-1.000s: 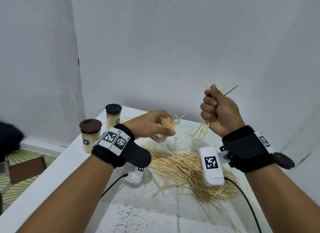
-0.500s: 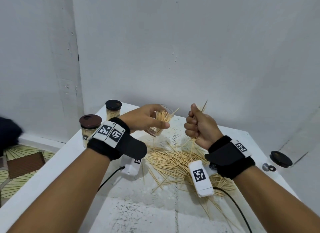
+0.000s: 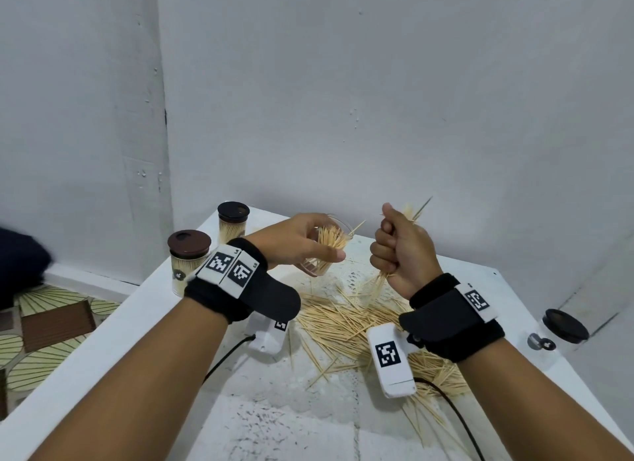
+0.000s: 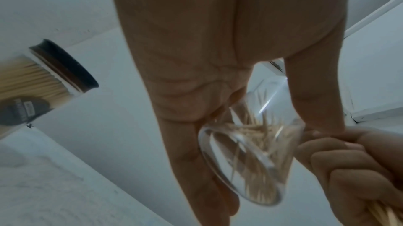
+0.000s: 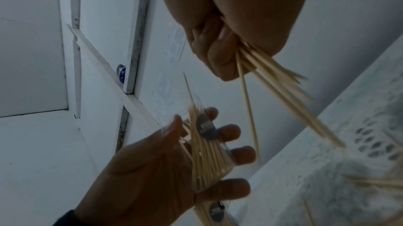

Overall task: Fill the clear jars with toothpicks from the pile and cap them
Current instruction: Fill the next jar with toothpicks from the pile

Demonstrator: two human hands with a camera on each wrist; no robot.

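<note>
Tilting the clear jar [image 3: 324,251] toward your right hand [image 3: 399,251], your left hand [image 3: 291,242] wraps fingers and thumb around its wall, probably so the mouth faces the incoming sticks. Your right hand is clenched in a fist on a bundle of toothpicks [image 5: 281,81], ends poking out above and below. The bundle sits just beside the jar's mouth, not yet in it. The pile [image 3: 346,326] lies on the table [image 3: 103,364] beneath both wrists; 2 capped jars [image 3: 188,261] stand at the left edge.

left hand [image 3: 291,241] holds jar [image 3: 326,251]; right hand [image 3: 401,254] fists toothpicks [image 3: 380,278].
</note>
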